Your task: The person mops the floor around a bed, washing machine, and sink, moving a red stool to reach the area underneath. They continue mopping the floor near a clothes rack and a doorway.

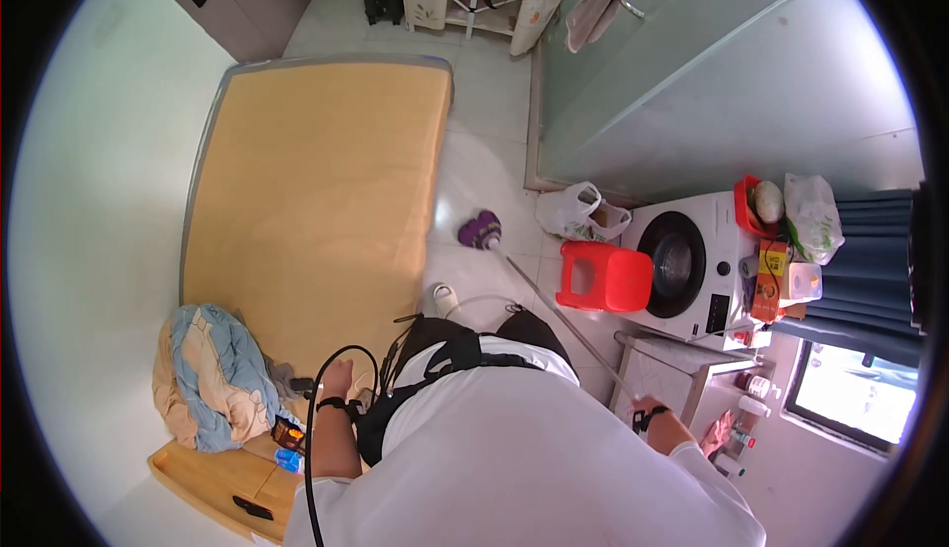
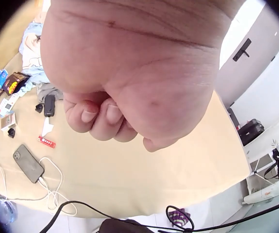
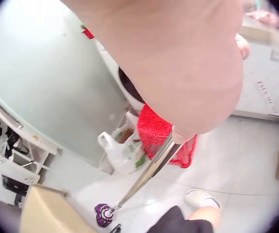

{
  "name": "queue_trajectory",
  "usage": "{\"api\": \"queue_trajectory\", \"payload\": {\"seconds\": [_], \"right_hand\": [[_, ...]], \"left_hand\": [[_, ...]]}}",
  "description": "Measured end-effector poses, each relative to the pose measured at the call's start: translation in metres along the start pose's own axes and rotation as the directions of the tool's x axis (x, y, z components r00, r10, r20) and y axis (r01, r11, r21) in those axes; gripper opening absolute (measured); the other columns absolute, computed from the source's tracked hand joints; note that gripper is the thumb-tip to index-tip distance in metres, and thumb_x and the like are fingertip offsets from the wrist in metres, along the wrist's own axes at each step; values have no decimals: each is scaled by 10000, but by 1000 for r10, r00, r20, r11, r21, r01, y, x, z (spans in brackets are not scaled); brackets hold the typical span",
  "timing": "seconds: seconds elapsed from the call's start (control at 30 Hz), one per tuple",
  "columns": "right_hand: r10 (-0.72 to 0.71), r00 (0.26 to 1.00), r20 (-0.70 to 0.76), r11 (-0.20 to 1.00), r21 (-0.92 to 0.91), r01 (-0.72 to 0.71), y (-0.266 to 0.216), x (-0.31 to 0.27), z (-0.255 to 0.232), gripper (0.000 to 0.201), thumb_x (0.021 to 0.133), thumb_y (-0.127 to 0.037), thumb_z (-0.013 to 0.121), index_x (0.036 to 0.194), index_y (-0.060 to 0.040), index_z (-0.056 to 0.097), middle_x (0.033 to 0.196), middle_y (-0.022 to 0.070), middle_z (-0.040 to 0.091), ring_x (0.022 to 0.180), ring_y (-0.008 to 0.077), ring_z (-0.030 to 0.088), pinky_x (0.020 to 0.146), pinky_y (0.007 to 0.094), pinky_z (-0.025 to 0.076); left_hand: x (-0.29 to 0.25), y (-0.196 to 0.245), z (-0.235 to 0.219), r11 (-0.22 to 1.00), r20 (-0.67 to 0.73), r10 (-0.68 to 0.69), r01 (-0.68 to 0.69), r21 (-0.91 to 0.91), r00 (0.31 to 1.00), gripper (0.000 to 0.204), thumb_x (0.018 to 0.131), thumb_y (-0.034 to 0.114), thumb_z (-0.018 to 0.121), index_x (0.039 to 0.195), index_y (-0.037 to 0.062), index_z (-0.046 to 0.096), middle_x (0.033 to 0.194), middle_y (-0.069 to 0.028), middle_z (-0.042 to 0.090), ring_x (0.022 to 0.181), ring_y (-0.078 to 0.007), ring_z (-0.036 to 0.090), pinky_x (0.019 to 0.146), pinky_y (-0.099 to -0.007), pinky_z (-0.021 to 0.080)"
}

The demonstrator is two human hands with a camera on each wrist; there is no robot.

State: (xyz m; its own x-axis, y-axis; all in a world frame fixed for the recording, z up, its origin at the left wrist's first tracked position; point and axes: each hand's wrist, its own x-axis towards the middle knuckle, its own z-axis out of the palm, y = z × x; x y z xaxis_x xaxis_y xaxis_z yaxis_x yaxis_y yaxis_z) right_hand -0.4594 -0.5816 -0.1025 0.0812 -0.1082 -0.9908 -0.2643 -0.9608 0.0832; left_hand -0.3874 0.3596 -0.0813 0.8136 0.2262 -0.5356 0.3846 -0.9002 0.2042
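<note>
My right hand (image 1: 647, 409) grips the upper end of a mop's metal handle (image 1: 563, 320), out to the right of my body. The handle slants forward and left down to a purple mop head (image 1: 481, 231) on the tiled floor, between the mattress and a red plastic stool (image 1: 623, 278). In the right wrist view the palm heel covers most of the grip, and the shiny pole (image 3: 146, 177) comes out below it. At my left side, my left hand (image 1: 337, 381) hangs over the mattress edge. Its fingers (image 2: 112, 116) curl in towards the palm, with nothing visible in them.
The yellow mattress (image 1: 316, 191) fills the left side, with a crumpled quilt (image 1: 222, 369) and a charging phone (image 2: 28, 163) on it. White plastic bags (image 1: 573, 213) and a washing machine (image 1: 712, 290) stand right of the mop. A black cable (image 1: 310, 448) loops by my left arm.
</note>
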Motion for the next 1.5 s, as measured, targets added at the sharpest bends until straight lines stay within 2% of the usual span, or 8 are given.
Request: {"api": "queue_trajectory", "payload": {"seconds": [0.17,0.33,0.43,0.6,0.87,1.03,1.13,1.5], "right_hand": [[309,951,-20,927,229,-296,-76,-139,-11,408,713,-518,671,671,-113,639,662,72,626,562,231,577,537,403,436],[-143,989,26,836,539,107,-49,-81,-25,395,643,-463,712,743,-82,674,675,34,635,595,187,590,563,351,461],[355,926,-131,873,401,-278,-118,-87,-76,413,652,-433,680,784,-42,685,723,61,655,645,179,612,597,339,483],[207,947,-245,957,250,-145,-201,-69,-175,567,725,-484,630,888,59,635,859,178,653,800,271,634,684,399,490],[-160,798,-581,966,75,248,-357,-26,-319,404,821,-327,525,961,45,601,751,236,628,679,321,651,580,427,505],[-234,720,-654,967,-76,245,-410,3,-369,375,829,-326,494,935,1,645,968,228,621,929,339,612,797,435,489],[-399,732,-553,897,-402,186,-402,-3,-368,382,851,-328,436,988,-36,641,987,211,625,950,329,609,814,437,487],[-114,963,-246,940,-341,25,-150,1,-153,393,858,-396,437,1013,-85,620,1030,184,611,957,346,593,792,457,474]], "left_hand": [[0,60,-61,888,94,-282,297,-352,955,287,799,252,519,782,-25,593,768,-231,589,777,-385,580,698,-443,459],[-23,105,-92,783,98,-334,334,-525,938,378,799,314,509,739,-52,584,767,-258,581,795,-414,559,731,-454,439],[-27,81,-50,917,-36,-274,251,-309,961,376,795,307,517,728,-59,575,774,-277,575,783,-431,550,725,-474,428],[-55,64,-29,774,269,-464,534,-341,844,525,844,418,404,1045,-40,561,1071,-274,560,1031,-404,524,884,-440,402],[-112,49,4,760,-11,-540,482,-437,842,327,787,251,464,735,-48,587,573,-168,558,473,-256,552,453,-367,422],[-148,55,10,797,108,-535,543,-266,838,265,864,223,444,878,33,628,834,-213,614,864,-364,588,745,-440,464],[-157,73,-6,934,135,-188,134,331,973,199,830,129,458,915,102,637,814,-174,624,816,-317,617,690,-408,498],[-123,87,3,818,65,-452,442,-368,890,405,783,307,480,831,-66,628,844,-284,608,830,-423,587,749,-459,452]]}}
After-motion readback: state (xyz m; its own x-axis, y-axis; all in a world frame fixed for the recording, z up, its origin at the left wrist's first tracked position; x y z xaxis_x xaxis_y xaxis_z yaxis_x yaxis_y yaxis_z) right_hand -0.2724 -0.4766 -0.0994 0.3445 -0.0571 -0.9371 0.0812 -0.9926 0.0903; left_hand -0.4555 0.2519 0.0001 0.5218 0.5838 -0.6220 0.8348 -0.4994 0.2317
